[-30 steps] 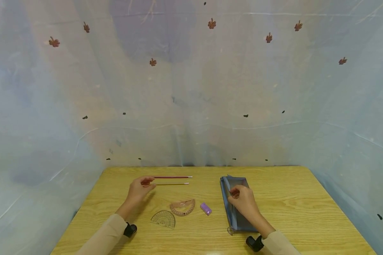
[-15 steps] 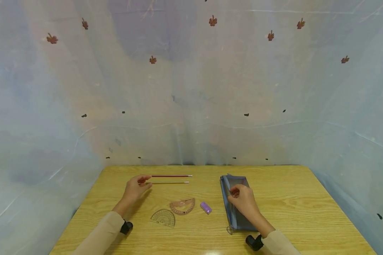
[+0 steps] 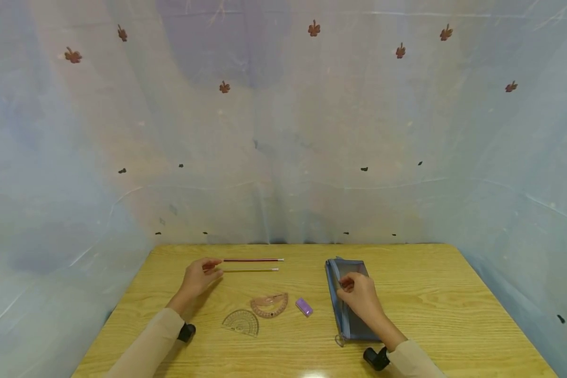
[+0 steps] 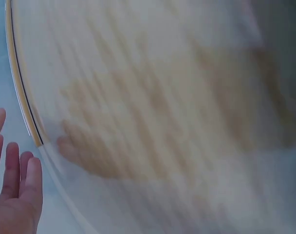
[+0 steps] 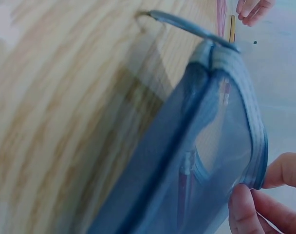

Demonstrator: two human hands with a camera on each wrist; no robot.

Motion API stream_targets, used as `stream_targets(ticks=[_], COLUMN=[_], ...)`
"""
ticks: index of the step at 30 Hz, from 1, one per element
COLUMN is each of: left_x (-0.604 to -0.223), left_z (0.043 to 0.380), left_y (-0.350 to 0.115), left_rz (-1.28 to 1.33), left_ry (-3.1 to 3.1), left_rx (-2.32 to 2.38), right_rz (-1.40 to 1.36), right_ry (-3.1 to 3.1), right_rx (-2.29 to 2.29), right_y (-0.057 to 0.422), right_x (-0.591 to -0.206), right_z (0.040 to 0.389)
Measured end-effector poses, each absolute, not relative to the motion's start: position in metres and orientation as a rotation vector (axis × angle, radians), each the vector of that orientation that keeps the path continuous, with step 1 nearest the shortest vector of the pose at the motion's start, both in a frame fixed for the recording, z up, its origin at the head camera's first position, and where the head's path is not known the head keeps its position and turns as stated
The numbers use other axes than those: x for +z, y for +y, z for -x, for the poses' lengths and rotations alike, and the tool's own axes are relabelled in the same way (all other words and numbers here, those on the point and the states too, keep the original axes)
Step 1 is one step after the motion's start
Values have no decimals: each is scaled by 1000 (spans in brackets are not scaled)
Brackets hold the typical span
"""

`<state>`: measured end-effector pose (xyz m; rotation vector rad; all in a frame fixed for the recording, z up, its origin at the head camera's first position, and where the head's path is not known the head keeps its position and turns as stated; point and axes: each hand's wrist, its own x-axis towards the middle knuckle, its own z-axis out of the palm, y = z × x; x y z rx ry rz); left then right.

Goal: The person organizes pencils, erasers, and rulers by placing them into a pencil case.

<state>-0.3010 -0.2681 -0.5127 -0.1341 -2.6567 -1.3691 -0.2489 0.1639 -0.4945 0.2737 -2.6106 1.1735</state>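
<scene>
right hand (image 3: 360, 297) pinches the zip edge (image 5: 257, 126) of a blue-grey mesh pouch (image 3: 355, 326)
see-through, long and rectangular with denser blue borders, it rests on the right of the wooden table (image 3: 430, 310); the left hand (image 3: 197, 277), fingers relaxed and parted, is beside a red pencil (image 3: 253, 260) and yellow pencil (image 3: 250, 270).
</scene>
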Motion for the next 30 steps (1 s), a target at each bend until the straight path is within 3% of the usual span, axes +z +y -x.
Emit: stream_targets(ticks=[30], left_x=[-521], left_z=[317], left_y=[-273], left_rz=[283], left_ry=[-2751], left_rx=[-1256], right_rz=[-273], right_ry=[-2591], right_rx=[1218], right_y=[167], right_x=[-497], right_z=[249])
